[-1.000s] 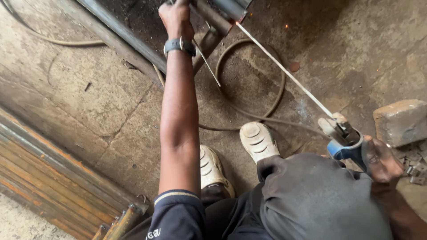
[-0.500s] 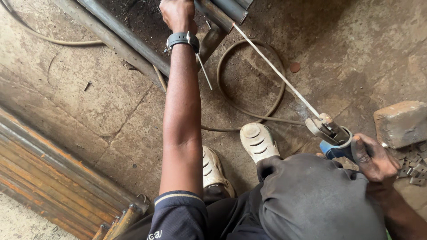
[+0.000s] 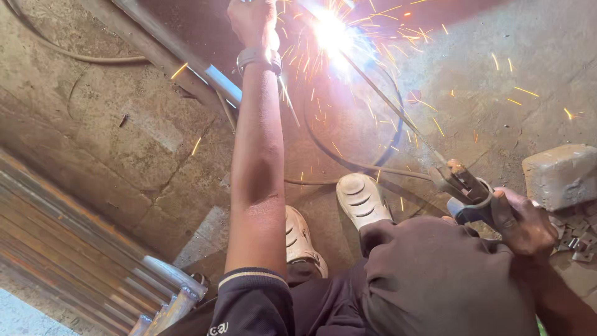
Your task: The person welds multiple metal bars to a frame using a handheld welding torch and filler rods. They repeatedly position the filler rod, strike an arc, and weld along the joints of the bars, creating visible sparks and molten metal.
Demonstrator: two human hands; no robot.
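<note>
My left hand [image 3: 252, 18] reaches far forward at the top of the view, wearing a grey wristwatch [image 3: 256, 57], and rests on the metal work by the long steel bar [image 3: 174, 56]; what the fingers grip is partly cut off. My right hand [image 3: 525, 221] is closed around a blue-handled electrode holder [image 3: 463, 186] at the right. Its thin welding rod [image 3: 388, 102] slants up to a bright white arc [image 3: 329, 31] close to my left hand, throwing orange sparks.
A welding cable [image 3: 348, 158] loops over the concrete floor. My two pale shoes [image 3: 360, 199] stand below it. A concrete block [image 3: 559, 174] and small metal scraps [image 3: 575, 239] lie at the right. Corrugated rusty sheet [image 3: 68, 242] fills the lower left.
The rod tip has swung left to the work near my left hand and an arc has struck, with bright light and sparks where there was none before.
</note>
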